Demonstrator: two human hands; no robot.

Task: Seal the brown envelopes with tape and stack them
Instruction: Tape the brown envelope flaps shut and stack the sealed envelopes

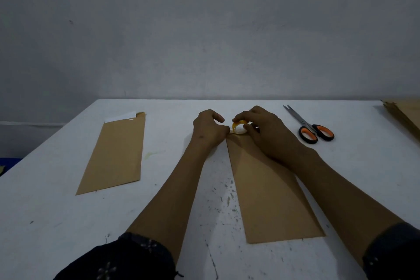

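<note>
Right hand (263, 129) pinches the tape roll (239, 129) at the 12 o'clock end of the centre envelope (268, 188); left hand (209, 129) seems to nip the loose end, tho it's dim. Tape could twist or stick askew if pulled unevenly. Scissors (311, 127) lie at 2 o'clock on the worktop (56, 223).

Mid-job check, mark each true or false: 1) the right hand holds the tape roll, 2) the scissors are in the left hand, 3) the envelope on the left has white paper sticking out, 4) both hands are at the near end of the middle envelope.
1) True: the right hand grips the small yellow tape roll.
2) False: the orange-handled scissors lie on the white table; the left hand pinches the tape's end.
3) True: the flat brown envelope on the left.
4) False: they work at the far end of the middle brown envelope.
</note>
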